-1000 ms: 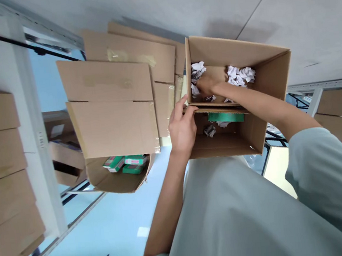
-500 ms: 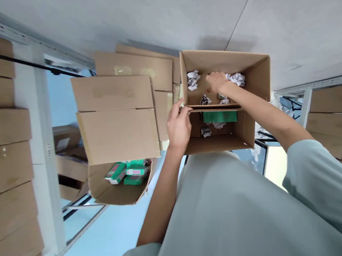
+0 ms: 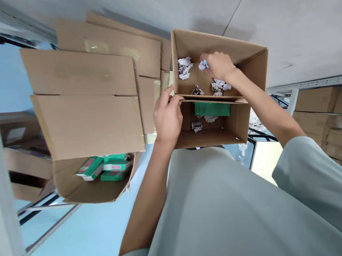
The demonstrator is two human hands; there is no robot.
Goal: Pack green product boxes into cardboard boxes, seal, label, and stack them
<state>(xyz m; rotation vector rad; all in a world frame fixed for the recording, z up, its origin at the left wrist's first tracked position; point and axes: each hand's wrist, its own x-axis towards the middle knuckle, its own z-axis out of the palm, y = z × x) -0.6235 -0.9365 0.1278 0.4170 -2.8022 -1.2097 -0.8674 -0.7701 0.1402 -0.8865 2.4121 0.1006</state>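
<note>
Head view shows a big stack of brown boxes [image 3: 85,113] on the left, and under it an open box with green packs [image 3: 106,169] inside. Just beside the stack sits an open cardboard box [image 3: 237,59] with a flap across its middle.

A moment ago the right hand [image 3: 221,65] lay low on the box floor among the paper balls. Now it has lifted up toward the back wall, with its fingers closed around a crumpled paper ball [image 3: 203,64]. So the paper looks picked up, not just touched. More paper balls [image 3: 184,67] lie on the box floor near it, and a green pack [image 3: 212,108] shows under the flap.

The left hand [image 3: 166,120] has stayed where it was. It is pinching the flap [image 3: 217,99] at the box's near left corner, thumb on one side and fingers on the other, in a narrow grip.
</note>
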